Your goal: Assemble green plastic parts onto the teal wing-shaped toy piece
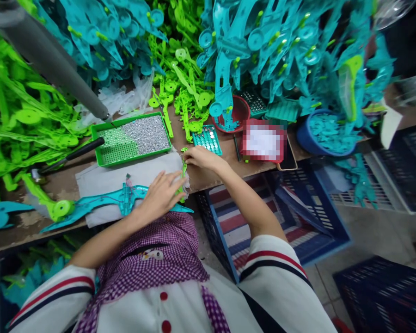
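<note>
A long turquoise plastic shell (pixel 106 200), hollow side up, lies across the table's front edge on a grey cloth (pixel 90 176). A small circuit board (pixel 128 176) with thin wires sits by its middle. My left hand (pixel 161 192) is over the shell's right part, fingers stretched out and spread. Just right of it, my right hand (pixel 203 158) is closed, its fingertips pinching the upper end of a slim lime-green plastic part (pixel 184 169). The left fingertips are close to this part; whether they touch it I cannot tell.
Behind the cloth stands a green tray (pixel 131 159) of small metal pieces. A grey hanging tool (pixel 55 60) slants in from upper left. Turquoise shells (pixel 229 60) and lime-green parts (pixel 27 115) are heaped behind. A red basket (pixel 263 159), phone (pixel 288 157) and blue tub (pixel 308 138) stand right.
</note>
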